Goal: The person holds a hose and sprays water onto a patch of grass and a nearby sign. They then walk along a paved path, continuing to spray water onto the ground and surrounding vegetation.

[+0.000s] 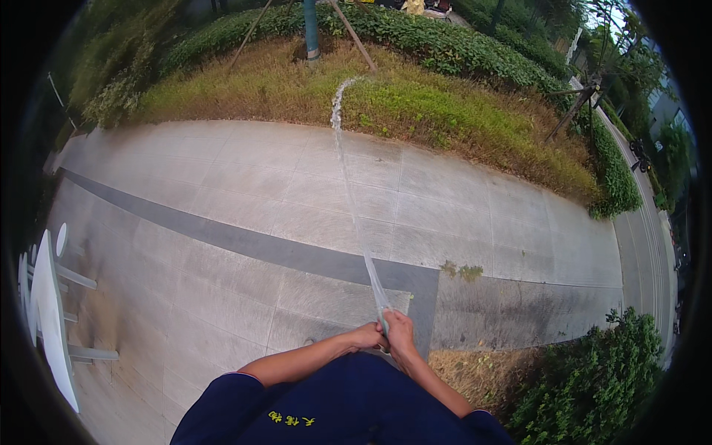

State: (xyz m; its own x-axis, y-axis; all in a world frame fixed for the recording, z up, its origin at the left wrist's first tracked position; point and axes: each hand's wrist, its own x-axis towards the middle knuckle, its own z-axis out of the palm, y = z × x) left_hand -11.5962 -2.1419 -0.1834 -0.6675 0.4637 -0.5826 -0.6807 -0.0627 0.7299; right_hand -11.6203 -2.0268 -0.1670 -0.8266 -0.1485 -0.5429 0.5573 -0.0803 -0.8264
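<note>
Both hands meet low in the middle of the view, in front of a dark blue shirt. My right hand [399, 329] is closed around the end of a pale green hose [384, 322]. Just to its left, my left hand [367, 337] grips the same hose a little lower. From the hose mouth a stream of water [359, 222] shoots forward over the paving, breaks into drops and lands on the low ground-cover plants [411, 105]. The rest of the hose is hidden by my hands and body.
Pale paving [233, 200] with a dark grey band [222, 228] lies before me. A staked tree trunk [311, 33] and a hedge [473, 55] stand beyond the planted bed. White structures [53, 311] are at the left, a leafy bush [595, 372] at the lower right, a road [645, 239] farther right.
</note>
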